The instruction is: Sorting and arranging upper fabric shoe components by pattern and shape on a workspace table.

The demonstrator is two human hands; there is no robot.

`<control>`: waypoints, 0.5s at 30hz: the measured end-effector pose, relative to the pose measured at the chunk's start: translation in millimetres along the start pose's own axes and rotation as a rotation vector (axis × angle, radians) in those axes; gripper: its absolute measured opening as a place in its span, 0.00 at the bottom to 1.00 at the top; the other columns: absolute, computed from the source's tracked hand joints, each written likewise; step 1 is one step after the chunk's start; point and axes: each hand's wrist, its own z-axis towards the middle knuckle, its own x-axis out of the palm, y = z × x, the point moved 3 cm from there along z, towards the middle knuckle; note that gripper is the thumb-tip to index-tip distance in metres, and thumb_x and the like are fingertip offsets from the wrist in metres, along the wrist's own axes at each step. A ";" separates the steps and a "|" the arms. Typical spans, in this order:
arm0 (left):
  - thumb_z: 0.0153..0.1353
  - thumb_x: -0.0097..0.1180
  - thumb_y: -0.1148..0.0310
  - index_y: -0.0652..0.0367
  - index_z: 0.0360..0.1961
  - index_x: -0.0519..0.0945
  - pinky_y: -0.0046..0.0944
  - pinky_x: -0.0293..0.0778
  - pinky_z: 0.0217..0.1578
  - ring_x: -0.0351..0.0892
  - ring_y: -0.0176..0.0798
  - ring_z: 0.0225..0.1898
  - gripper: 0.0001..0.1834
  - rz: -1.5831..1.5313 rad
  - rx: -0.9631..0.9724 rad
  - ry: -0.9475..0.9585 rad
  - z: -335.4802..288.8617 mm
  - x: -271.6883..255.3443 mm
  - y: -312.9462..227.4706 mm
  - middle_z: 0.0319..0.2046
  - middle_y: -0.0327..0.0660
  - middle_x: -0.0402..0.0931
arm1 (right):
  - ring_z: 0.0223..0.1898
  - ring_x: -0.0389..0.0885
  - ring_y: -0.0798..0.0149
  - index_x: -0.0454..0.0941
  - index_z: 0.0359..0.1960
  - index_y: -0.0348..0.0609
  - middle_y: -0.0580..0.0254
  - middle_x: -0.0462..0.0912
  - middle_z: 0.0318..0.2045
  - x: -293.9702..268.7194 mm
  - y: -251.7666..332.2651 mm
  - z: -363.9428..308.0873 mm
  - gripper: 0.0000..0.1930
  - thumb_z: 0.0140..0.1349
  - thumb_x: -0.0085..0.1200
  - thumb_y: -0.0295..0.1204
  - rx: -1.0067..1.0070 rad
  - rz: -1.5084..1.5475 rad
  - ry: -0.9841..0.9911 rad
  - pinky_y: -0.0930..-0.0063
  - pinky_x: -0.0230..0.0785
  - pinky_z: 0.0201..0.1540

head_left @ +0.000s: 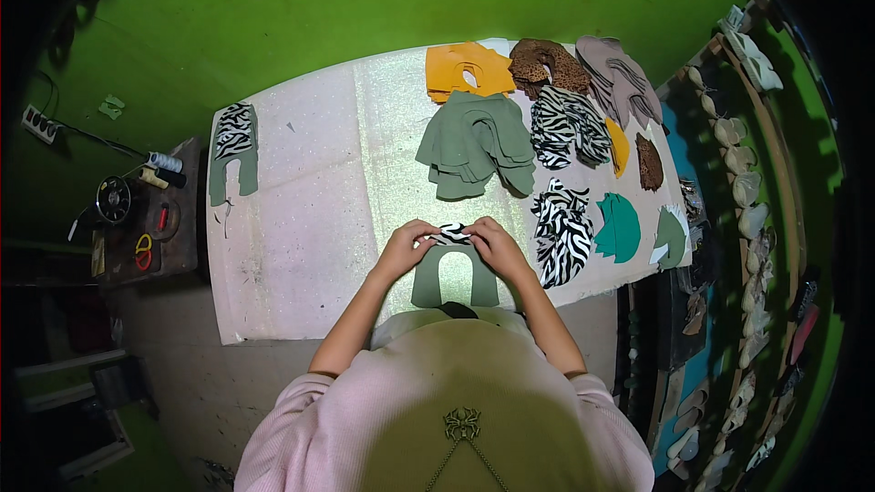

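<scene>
Chest: a dark spider pendant is hanging on its chain over a pink sweater, closest to the lens.
Left hand: the left hand is pinching the left end of a zebra-print piece, thumb and fingers almost together.
Right hand: the right hand is gripping the opposite end in the same narrow way.
Zebra-print piece: it is spanning the gap between the hands, along the top edge of a green arch-shaped piece; whether the two are overlapping, I cannot tell.
Near edge: the green arch's legs are pointing toward the person, close to the near edge of the table.
Left side: a broad pale stretch of tabletop is running from the left hand to a green-and-zebra piece lying along the left edge.
Far side: a green stack is sitting just beyond the hands.
Right side: a zebra-print stack is lying near the right hand, a teal stack sitting just beside it.
</scene>
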 end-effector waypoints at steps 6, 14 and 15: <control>0.53 0.57 0.78 0.64 0.41 0.81 0.33 0.73 0.39 0.77 0.39 0.36 0.12 0.009 0.032 -0.023 -1.7 0.6 -0.5 0.37 0.45 0.78 | 0.38 0.77 0.55 0.78 0.41 0.45 0.58 0.75 0.36 0.8 -0.2 -0.4 0.09 0.59 0.50 0.24 -0.003 -0.016 -0.005 0.68 0.69 0.41; 0.54 0.57 0.79 0.64 0.41 0.81 0.31 0.72 0.37 0.76 0.35 0.36 0.11 0.034 0.056 -0.037 -2.6 1.2 0.5 0.38 0.43 0.78 | 0.38 0.77 0.55 0.78 0.40 0.46 0.59 0.75 0.36 0.5 2.8 -0.3 0.09 0.59 0.50 0.23 -0.013 -0.044 -0.011 0.67 0.70 0.41; 0.54 0.57 0.79 0.64 0.41 0.80 0.31 0.72 0.37 0.76 0.35 0.36 0.11 0.036 0.055 -0.036 -2.2 1.5 0.3 0.38 0.43 0.78 | 0.38 0.77 0.55 0.78 0.40 0.46 0.59 0.75 0.36 0.8 2.1 -0.3 0.09 0.59 0.50 0.23 -0.015 -0.053 -0.016 0.67 0.70 0.40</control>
